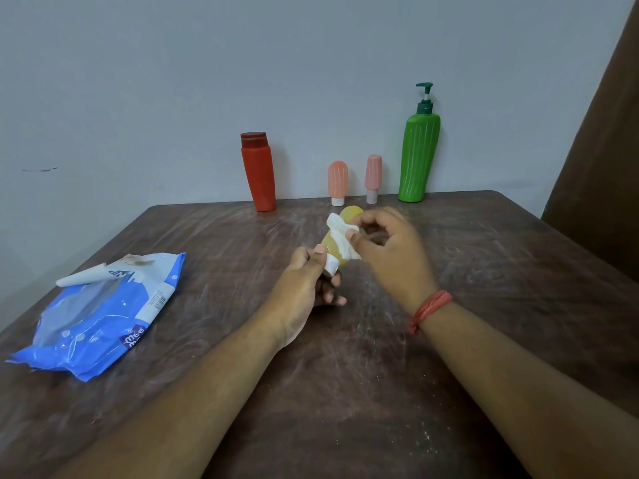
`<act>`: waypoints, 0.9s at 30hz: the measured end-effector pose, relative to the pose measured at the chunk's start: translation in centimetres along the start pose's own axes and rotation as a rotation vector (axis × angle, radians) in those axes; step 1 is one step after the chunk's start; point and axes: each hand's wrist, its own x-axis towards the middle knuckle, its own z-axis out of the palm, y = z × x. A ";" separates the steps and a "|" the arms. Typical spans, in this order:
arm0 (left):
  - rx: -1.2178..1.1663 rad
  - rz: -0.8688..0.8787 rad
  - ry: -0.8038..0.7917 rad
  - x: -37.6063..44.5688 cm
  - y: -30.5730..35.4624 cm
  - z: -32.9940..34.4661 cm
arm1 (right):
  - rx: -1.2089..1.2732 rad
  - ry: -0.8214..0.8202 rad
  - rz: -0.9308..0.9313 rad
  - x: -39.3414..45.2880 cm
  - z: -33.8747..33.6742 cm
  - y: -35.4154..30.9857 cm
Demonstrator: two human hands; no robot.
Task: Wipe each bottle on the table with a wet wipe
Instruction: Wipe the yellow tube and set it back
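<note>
We hold yellow bottle (340, 236) by cap in left hand (306, 271); right hand (390, 243) pinches wet wipe (340, 236) against it, well in front of green pump bottle (419, 157). We judge: turn bottle, wipe full length.

At frame centre, a yellow bottle (349, 216) with a white cap, a white wipe (340, 233) over it. Behind: a red bottle (259, 174) with a darker red cap, two ribbed pink bottles (337, 179) (373, 172) with white caps, and a ribbed green pump bottle (418, 157). At left, a blue-and-white pack (103, 312). The table (345, 392) is mottled brown with pale streaks. A red thread (430, 309) circles the right wrist.
</note>
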 end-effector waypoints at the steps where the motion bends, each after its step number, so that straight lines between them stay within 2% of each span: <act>1: 0.015 0.000 -0.005 -0.1 0.0 0.0 | -0.138 0.047 -0.065 0.0 -0.1 0.0; 5: 0.064 0.001 -0.037 -0.2 0.1 0.2 | -0.350 0.096 -0.245 -0.1 -0.7 -0.3; 10: 0.041 0.020 -0.020 -0.1 0.1 -0.1 | -0.666 -0.108 -0.432 -0.5 -0.3 -0.9; 14: -0.009 0.005 -0.001 0.1 -0.1 -0.3 | -0.663 -0.155 -0.440 -1.0 0.4 -1.2; 17: -0.044 -0.009 0.034 0.2 -0.1 -0.5 | -0.650 -0.315 -0.535 -1.8 0.9 -1.3; 18: -0.033 -0.008 0.030 0.2 -0.1 -0.5 | -0.656 -0.316 -0.550 -1.5 0.6 -1.4; 21: 0.083 0.012 -0.009 0.2 0.0 -0.3 | -0.641 -0.109 -0.450 -0.1 -0.8 -1.2; 22: 0.109 0.019 -0.014 0.1 0.0 -0.3 | -0.628 -0.088 -0.437 -0.1 -0.9 -1.3; 25: 0.083 0.031 -0.005 0.1 -0.1 -0.2 | -0.649 -0.295 -0.562 -1.7 -0.1 -2.5; 27: 0.097 0.036 -0.007 0.1 -0.1 -0.3 | -0.686 -0.270 -0.556 -1.2 -0.3 -2.8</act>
